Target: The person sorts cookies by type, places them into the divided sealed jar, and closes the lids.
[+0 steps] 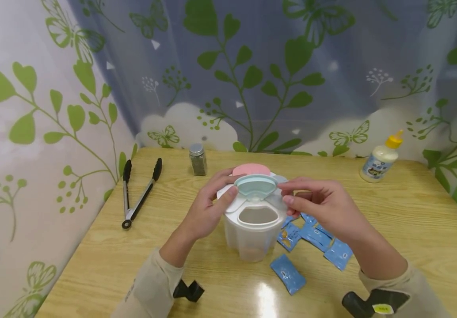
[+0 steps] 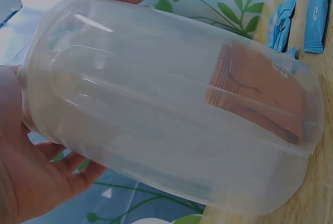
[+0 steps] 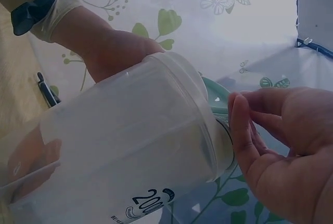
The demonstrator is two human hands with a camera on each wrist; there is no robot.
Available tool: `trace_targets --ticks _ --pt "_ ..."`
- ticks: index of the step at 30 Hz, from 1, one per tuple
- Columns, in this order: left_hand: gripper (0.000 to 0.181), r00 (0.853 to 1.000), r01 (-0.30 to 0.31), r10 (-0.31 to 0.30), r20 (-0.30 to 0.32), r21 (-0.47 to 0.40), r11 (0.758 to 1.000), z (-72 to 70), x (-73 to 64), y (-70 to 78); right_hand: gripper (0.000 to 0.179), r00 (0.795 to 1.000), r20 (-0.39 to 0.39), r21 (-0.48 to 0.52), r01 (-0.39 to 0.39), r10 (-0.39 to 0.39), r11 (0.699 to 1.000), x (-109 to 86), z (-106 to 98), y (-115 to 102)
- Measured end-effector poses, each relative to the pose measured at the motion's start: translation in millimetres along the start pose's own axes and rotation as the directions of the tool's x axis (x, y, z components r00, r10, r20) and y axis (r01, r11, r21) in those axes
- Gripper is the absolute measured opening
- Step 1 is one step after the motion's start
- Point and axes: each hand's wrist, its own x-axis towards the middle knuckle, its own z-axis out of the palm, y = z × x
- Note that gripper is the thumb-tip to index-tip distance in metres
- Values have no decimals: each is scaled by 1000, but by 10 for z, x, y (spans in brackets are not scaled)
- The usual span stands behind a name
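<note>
A translucent plastic storage canister with a white divided lid stands on the table. Its mint-green flap is raised above a fan-shaped opening; the pink flap lies at the back. My left hand grips the lid's left side, thumb on top and the other fingers round the far side. At the green flap's right edge is my right hand, fingers loosely bent, with nothing visible between thumb and forefinger. Through the canister wall an orange-brown packet shows at the bottom.
Several blue packets lie right of the canister, and a single blue packet in front. Metal tongs with black tips lie spread at left. A spice jar and a yellow-capped bottle stand at the back.
</note>
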Motion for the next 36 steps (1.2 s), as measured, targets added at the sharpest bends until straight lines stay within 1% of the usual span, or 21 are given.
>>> trace_targets --ticks 4,7,12,14,18,20,22,24,25,27,29,32,36 --pt "34 1000 5 -5 3 6 1000 4 5 -3 28 999 -32 20 9 -9 1000 -5 10 28" --pt "36 1000 16 -16 0 5 1000 8 2 -9 27 997 -51 19 58 -57 998 1 41 79" --pt "40 999 46 -46 -10 0 999 18 -6 -21 31 988 -16 -17 155 -156 988 -10 97 196" --pt "39 998 55 -55 -10 0 998 21 -9 -26 31 985 -3 -30 172 -172 985 -26 112 227" --pt "38 997 79 -79 -7 9 997 25 -14 -30 28 982 -27 -71 184 -186 980 -48 145 258" --pt "43 996 85 -85 -3 9 996 21 -18 -28 29 985 -49 -101 161 -166 982 -50 166 259" --pt "48 996 92 -92 1 14 996 16 -22 -25 44 991 -68 -142 109 -119 984 -46 185 260" --pt "52 996 93 -93 10 7 996 13 -22 -22 62 997 -68 -163 12 -24 987 -41 196 264" --pt "54 995 95 -95 15 4 996 10 -22 -20 69 998 -59 -163 -34 25 986 -38 201 272" --pt "57 995 99 -98 30 -10 995 5 -20 -21 78 994 -35 -155 -108 104 982 -30 213 295" --pt "60 994 103 -101 49 -39 994 -1 -21 -22 82 988 -8 -130 -155 156 979 -25 219 318" --pt "62 991 117 -110 75 -91 989 -14 -20 -26 84 988 15 -93 -155 157 984 -16 219 343" --pt "63 990 123 -112 91 -138 983 -19 -12 -27 84 990 15 -95 -141 143 985 -25 204 337"
